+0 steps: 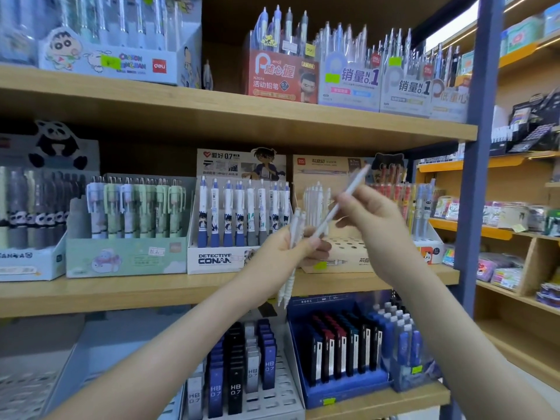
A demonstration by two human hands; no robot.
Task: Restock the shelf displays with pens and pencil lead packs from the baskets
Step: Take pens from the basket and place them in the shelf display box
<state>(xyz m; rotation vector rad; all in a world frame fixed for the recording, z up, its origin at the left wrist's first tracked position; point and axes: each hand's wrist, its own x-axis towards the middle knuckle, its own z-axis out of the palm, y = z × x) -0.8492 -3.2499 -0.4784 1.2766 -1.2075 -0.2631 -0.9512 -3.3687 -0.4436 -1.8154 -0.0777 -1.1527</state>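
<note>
**A:** The left hand (291, 247) has its fingers curled tight round a bundle (289, 283) of white pens. The tips hang down past the edge of the middle shelf (151, 292).

**B:** And the right hand (372, 219) pinches a single pen (348, 195) between thumb and fingers. It is slanted, top end up and far. The low end meets the bundle, touching or just beside it; that can't be told.

**A:** The target looks like the beige tray (357, 253) behind both hands, right of the Conan box (212, 259). A few standing pens (315, 198) fill its far left, and the near holes show bare.

**B:** So the person seems to be feeding them in one at a time. What could go wrong?

**A:** First, the angle. The holes are small, and a pen going in this slanted could catch a rim and knock over the ones already standing.

**B:** And the bundle?

**A:** It's fanned, not squared up. Drawing one out could drag a neighbour loose, and that one would fall towards the lead packs (236, 374) on the shelf below.

**B:** The left hand also sits in front of the tray's near left corner.

**A:** Yes, it hides some holes, so a pen might be jabbed in blind. The Conan box holds white-bodied pens too, so a pen could end up in the wrong box.

**B:** No basket is in view.
</note>
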